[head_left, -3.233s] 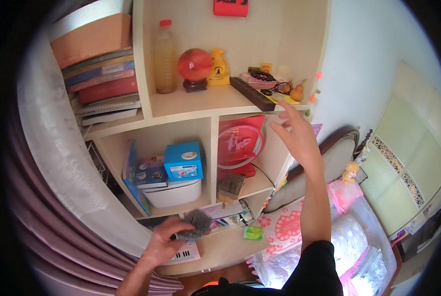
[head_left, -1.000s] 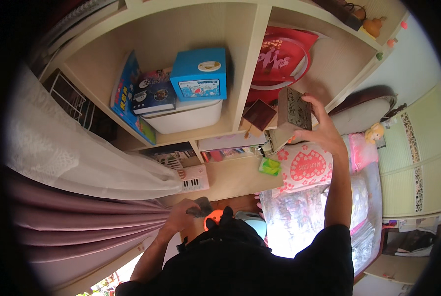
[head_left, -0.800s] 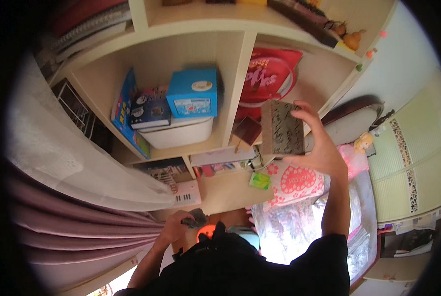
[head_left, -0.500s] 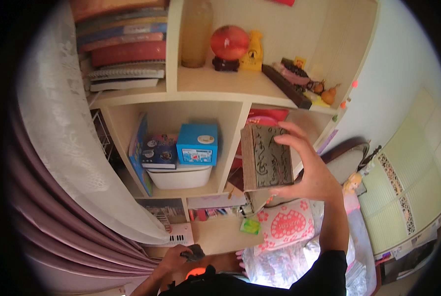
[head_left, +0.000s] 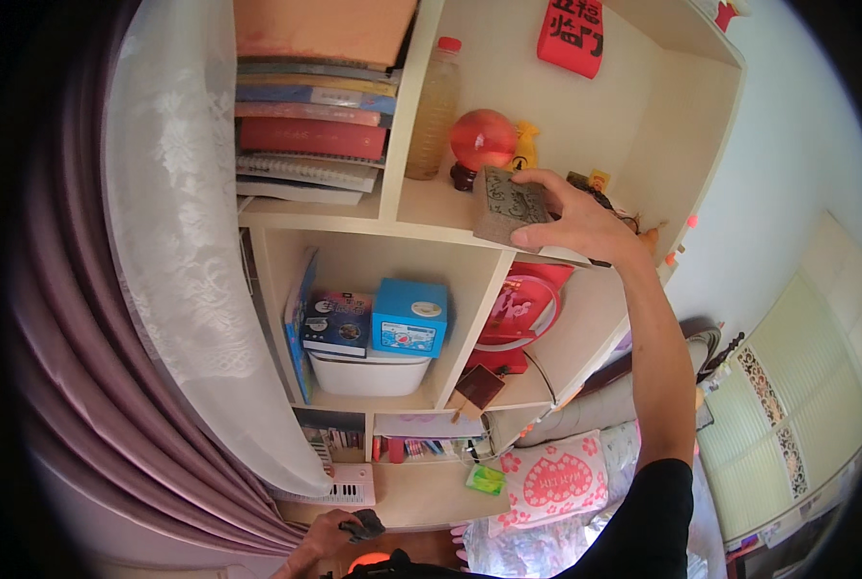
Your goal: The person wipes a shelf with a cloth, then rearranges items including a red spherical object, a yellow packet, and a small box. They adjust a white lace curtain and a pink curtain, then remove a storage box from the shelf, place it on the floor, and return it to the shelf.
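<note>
My right hand (head_left: 585,220) reaches up to the upper shelf, gripping a brown block-shaped box (head_left: 510,201) with dark carved markings on its top face. Thumb and fingers clasp it from the right side. The box is at the shelf's front edge, in front of a red ball (head_left: 484,140) on a small dark stand; whether it touches the board I cannot tell. A yellow ornament (head_left: 525,147) stands behind. Low down, my left hand (head_left: 325,536) is closed on a crumpled dark grey cloth (head_left: 364,526).
A liquid-filled bottle (head_left: 437,121) and stacked books (head_left: 310,138) stand to the left. Below are a blue box (head_left: 410,318) on a white bin (head_left: 368,374) and a red round item (head_left: 522,309). Curtains (head_left: 185,241) hang left. A patterned pillow (head_left: 554,481) lies lower right.
My right hand has carried the block-shaped box up and away from me to the upper shelf. My left hand keeps the cloth low. The view has tilted upward and left.
</note>
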`<action>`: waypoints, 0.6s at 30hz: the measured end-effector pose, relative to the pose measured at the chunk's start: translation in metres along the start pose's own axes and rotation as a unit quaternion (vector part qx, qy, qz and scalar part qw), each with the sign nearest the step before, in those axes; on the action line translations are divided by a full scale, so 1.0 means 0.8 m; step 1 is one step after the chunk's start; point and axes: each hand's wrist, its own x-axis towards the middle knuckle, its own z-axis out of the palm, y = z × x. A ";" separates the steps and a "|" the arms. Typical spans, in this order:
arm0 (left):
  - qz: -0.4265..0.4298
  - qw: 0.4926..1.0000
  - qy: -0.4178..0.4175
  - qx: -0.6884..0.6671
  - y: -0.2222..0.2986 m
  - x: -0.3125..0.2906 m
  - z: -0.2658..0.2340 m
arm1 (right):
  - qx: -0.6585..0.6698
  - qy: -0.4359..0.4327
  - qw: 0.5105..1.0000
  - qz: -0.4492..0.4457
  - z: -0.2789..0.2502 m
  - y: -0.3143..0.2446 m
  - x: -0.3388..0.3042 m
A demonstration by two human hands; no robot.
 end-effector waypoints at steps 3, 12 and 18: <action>-0.039 0.999 0.004 -0.035 0.002 -0.006 -0.003 | 0.037 -0.042 0.997 -0.053 0.009 -0.009 0.022; -0.049 0.999 0.011 -0.018 0.004 -0.020 -0.007 | 0.053 -0.091 0.994 -0.033 0.032 -0.031 0.053; -0.084 0.996 0.004 -0.023 0.000 -0.032 -0.017 | 0.111 -0.107 0.981 -0.116 0.055 -0.024 0.082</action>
